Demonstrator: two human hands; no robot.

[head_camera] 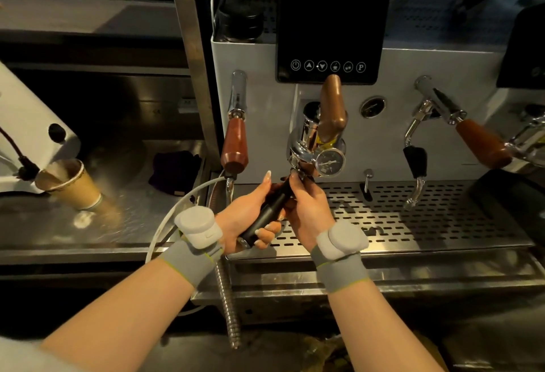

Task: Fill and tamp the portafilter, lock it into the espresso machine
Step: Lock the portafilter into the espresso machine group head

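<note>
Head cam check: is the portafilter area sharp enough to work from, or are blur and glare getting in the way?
Head view: both hands and the black portafilter handle are fairly sharp; the paper cup at left is motion-smeared; glare streaks the drip tray; wide-angle bending curves the edges; the foreground below the counter is dim.

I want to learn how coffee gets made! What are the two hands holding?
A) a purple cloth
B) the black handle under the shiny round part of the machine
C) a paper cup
B: the left hand and right hand both grip the black portafilter handle beneath the group head.
</note>
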